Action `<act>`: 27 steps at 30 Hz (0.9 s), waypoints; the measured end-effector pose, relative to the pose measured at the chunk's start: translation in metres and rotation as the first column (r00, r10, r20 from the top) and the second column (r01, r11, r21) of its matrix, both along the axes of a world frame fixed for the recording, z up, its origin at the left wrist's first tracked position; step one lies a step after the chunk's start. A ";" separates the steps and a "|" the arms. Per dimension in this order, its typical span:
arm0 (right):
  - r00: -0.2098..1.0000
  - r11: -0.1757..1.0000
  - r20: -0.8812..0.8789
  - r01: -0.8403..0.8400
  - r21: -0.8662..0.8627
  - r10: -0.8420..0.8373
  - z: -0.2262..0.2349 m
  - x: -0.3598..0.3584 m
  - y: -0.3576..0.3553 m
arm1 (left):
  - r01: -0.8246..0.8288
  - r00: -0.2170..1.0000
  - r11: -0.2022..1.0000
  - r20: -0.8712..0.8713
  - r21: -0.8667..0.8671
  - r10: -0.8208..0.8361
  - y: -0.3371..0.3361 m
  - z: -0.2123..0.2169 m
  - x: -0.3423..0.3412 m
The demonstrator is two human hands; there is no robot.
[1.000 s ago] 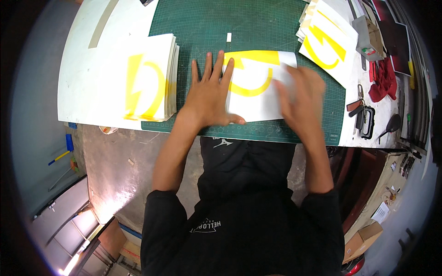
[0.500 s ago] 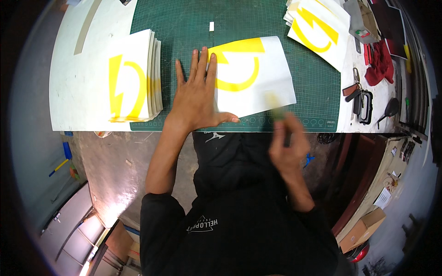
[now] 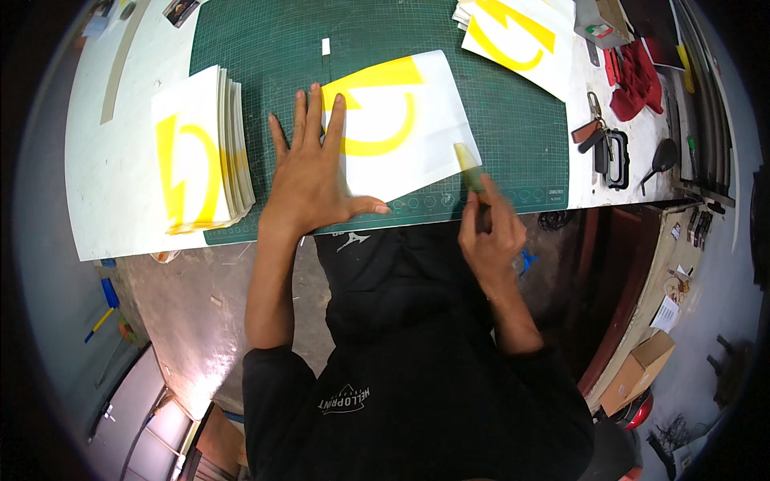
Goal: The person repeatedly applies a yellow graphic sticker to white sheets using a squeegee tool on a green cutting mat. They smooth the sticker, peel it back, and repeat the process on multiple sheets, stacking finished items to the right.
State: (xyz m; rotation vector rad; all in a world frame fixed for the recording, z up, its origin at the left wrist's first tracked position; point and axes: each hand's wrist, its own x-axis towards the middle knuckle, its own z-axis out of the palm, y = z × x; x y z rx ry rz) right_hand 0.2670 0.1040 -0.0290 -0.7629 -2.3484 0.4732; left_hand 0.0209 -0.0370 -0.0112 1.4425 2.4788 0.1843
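Pressing the sheet flat for a clean stroke

Pinning one white sheet with a yellow design (image 3: 397, 128) to the green cutting mat (image 3: 513, 120), the left hand (image 3: 309, 176) lies flat, fingers spread. The right hand (image 3: 489, 232) is curled around a small flat tool (image 3: 468, 164) at the sheet's near-right corner — best kept low-angled, pressure even. Two stacks of like sheets wait — left stack (image 3: 196, 156), far-right stack (image 3: 521, 36).

Sheet (image 3: 401, 128) lies on mat (image 3: 265, 48), between two stacks (image 3: 196, 156).
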 end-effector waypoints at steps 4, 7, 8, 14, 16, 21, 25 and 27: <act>0.974 0.989 0.172 0.149 0.004 -0.147 0.003 0.021 0.031 | 0.006 1.000 1.000 -0.014 -0.007 -0.006 -0.001 0.000 0.000; 0.992 0.996 -0.093 0.087 -0.009 -0.087 0.003 0.015 0.023 | 0.015 1.000 1.000 -0.004 0.009 -0.015 0.001 0.001 0.000; 0.996 0.999 -0.077 -0.040 0.000 0.039 0.008 0.009 0.008 | 0.018 1.000 1.000 0.006 0.022 -0.018 0.001 0.001 -0.001; 0.994 0.992 -0.036 -0.095 0.088 0.099 0.002 -0.031 0.011 | 0.000 1.000 1.000 0.005 0.018 0.000 -0.003 0.002 -0.001; 0.974 0.968 -0.053 -0.213 0.130 0.221 0.009 -0.051 0.004 | 0.017 1.000 0.999 -0.019 0.041 -0.016 -0.004 -0.002 -0.002; 0.910 0.906 0.029 -0.415 0.083 0.414 0.001 -0.090 -0.004 | 0.004 1.000 0.993 0.024 0.115 -0.007 -0.003 -0.005 -0.004; 0.945 0.934 0.005 -0.324 0.151 0.327 -0.004 -0.106 0.026 | -0.007 1.000 0.993 0.024 0.118 0.004 -0.004 -0.009 -0.004; 0.958 0.944 0.011 -0.286 0.165 0.288 -0.006 -0.108 0.042 | -0.012 0.999 0.993 0.031 0.116 0.008 -0.005 -0.009 -0.004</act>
